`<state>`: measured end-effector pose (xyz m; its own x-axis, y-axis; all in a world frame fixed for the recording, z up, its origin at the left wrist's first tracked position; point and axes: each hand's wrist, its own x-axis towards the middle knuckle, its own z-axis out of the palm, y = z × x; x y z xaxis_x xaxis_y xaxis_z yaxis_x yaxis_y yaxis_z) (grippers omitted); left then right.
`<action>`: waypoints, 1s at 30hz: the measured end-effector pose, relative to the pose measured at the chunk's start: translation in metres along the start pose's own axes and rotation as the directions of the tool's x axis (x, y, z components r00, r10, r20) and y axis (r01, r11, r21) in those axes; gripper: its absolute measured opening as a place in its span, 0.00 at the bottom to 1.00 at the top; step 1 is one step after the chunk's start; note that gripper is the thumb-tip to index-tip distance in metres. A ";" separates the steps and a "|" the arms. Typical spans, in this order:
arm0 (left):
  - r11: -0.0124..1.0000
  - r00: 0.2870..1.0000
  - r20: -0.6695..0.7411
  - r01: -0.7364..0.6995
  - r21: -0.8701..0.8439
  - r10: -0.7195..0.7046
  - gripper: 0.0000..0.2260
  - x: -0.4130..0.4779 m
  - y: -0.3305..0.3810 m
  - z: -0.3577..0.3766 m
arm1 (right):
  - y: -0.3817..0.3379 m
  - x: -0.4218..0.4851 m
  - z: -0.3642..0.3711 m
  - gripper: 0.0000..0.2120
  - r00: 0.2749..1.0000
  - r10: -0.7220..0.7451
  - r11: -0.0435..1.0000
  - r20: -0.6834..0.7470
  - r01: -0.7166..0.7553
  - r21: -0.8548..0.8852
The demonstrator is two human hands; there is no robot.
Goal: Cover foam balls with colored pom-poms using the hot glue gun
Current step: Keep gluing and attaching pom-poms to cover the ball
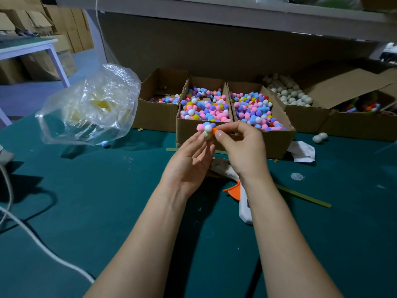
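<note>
Your left hand (189,160) pinches the partly covered foam ball (206,130) at its fingertips above the tabletop (107,201), keeping bare foam reachable. Your right hand (242,147) pinches an orange pom-pom (215,130) against its 3 o'clock side, likely seating it in glue. The hot glue gun (244,204) lies at 6 o'clock.

Half-covered foam ball (207,131) held up just in front of the middle cardboard box (189,136).
Pink, white, purple and orange pom-poms (200,126) cap its top; its pale underside is bare. Loose pom-poms (206,108) fill the box. Bare foam balls (287,92) lie well right of it. The white hot glue gun (245,211) lies nearer than the box.
</note>
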<state>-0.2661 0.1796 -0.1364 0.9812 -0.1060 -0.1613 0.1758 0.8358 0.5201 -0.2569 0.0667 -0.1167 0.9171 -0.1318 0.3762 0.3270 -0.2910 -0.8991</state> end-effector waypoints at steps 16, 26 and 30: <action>0.992 0.992 -0.014 0.127 0.010 -0.126 0.13 -0.003 0.005 -0.003 | 0.010 -0.005 0.003 0.05 0.997 -0.076 0.996 0.014 0.075 0.045; 0.991 0.990 -0.052 0.134 -0.008 -0.135 0.18 -0.003 0.006 -0.004 | 0.009 -0.006 0.001 0.07 0.994 -0.094 0.995 0.053 0.097 -0.040; 0.991 0.989 -0.065 0.132 -0.001 -0.131 0.15 -0.003 0.006 -0.005 | 0.009 -0.007 0.002 0.06 0.991 -0.128 0.987 0.046 0.132 -0.095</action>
<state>-0.2681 0.1877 -0.1366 0.9424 -0.1796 -0.2823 0.3032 0.8151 0.4937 -0.2597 0.0671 -0.1283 0.8774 -0.0497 0.4772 0.4217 -0.3942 -0.8166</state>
